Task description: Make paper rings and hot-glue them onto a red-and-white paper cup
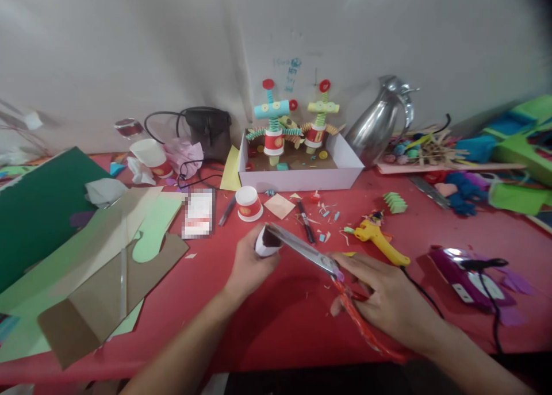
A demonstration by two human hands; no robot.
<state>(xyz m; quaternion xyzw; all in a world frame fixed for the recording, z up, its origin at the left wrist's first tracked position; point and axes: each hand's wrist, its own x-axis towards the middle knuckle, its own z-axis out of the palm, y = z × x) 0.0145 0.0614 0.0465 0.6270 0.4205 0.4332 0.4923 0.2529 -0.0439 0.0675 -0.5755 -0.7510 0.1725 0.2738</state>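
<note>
My left hand (252, 265) grips a small rolled piece of card (260, 243), white outside and dark brown inside. Scissors (307, 251) with red-wrapped handles are in my right hand (388, 297), its fingers around the handles. The blade tips meet the upper edge of the rolled card; whether they are cutting into it I cannot tell. Just beyond my left hand stands a white and red paper cup (249, 204). A black marker (306, 221) lies past the blades, and a yellow glue gun (379, 240) rests beyond my right hand.
Two paper-cup figures (274, 139) stand in a white box (297, 180) at the back. A steel jug (374, 122) is beside it. Cardboard sheets (103, 291) and green paper cover the left side. A purple device (466, 280) with a black cable sits at right.
</note>
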